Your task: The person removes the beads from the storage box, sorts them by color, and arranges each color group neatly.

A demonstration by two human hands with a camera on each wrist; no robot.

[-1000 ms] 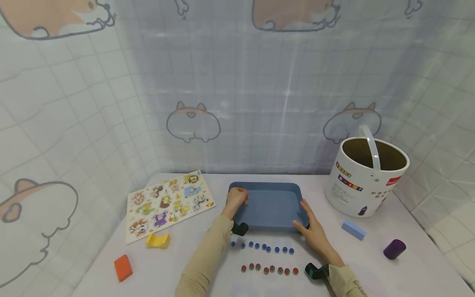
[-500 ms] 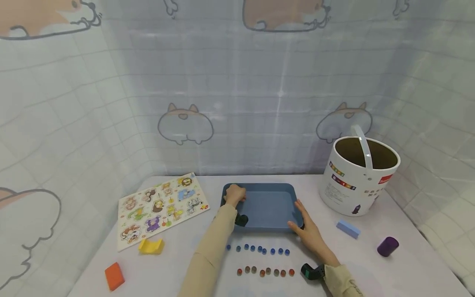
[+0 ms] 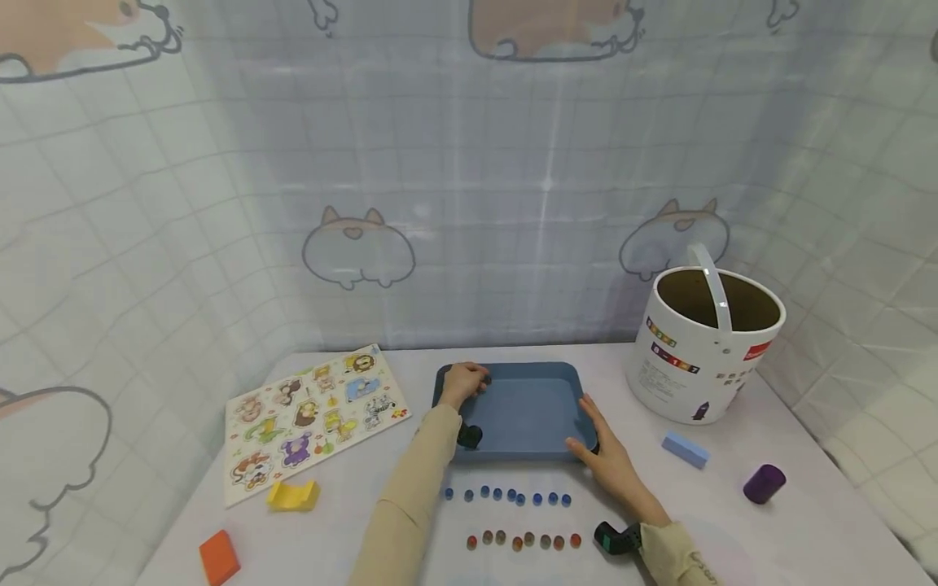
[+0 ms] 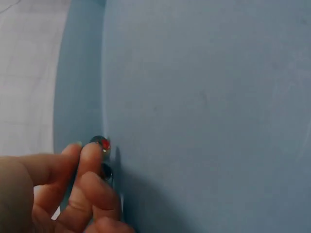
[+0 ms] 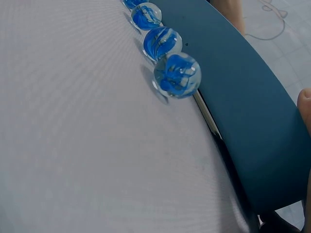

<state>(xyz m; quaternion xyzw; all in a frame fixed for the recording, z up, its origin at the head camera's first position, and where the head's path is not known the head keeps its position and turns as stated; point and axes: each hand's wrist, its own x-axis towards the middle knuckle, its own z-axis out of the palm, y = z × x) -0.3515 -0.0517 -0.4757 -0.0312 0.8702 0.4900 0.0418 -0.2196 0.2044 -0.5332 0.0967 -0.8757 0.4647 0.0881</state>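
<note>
My left hand (image 3: 463,382) reaches into the far left part of a blue-grey tray (image 3: 528,419), its fingers curled. In the left wrist view, its fingertips pinch a clear glass marble with red in it (image 4: 100,143) beside the tray wall. A second, dark marble (image 4: 106,171) shows partly behind the fingers. My right hand (image 3: 611,460) rests against the tray's right edge with fingers straight. On the table in front of the tray lie a row of blue marbles (image 3: 538,499) and, nearer me, a row of reddish and brownish marbles (image 3: 517,543).
A puzzle board with animals (image 3: 308,415) lies left, near a yellow curved block (image 3: 293,496) and an orange block (image 3: 219,557). To the right stand a white bucket (image 3: 681,374), a light blue block (image 3: 685,449) and a purple cylinder (image 3: 764,483).
The head view has turned slightly, so things shift left in it. My left hand has moved a little further into the tray, and a dark marble now shows at its fingertips. My right hand stays.
</note>
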